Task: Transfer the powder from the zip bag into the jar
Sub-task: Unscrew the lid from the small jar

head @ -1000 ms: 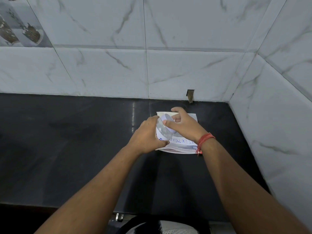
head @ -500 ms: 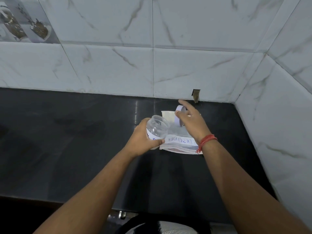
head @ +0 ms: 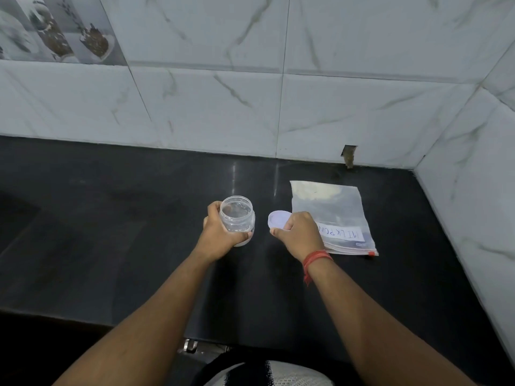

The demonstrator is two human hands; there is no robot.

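A clear plastic jar [head: 237, 215] stands upright and open on the black counter, with my left hand [head: 220, 236] wrapped around its lower part. My right hand [head: 302, 235] holds the jar's pale round lid [head: 278, 220] just to the right of the jar, low over the counter. The zip bag [head: 331, 213] lies flat to the right of my right hand, with white powder at its far end and a handwritten white label near me. My right hand covers the label's left end.
The black counter [head: 125, 232] runs left from the jar. Marble-tiled walls close the back and right, meeting in a corner [head: 418, 162] behind the bag. A small chipped hole [head: 348, 154] sits at the back wall's base. The counter's front edge [head: 83, 319] is near my body.
The lid has come off the jar in my right hand. My left hand set the jar down left of the bag; the right hand brought the lid down beside it.
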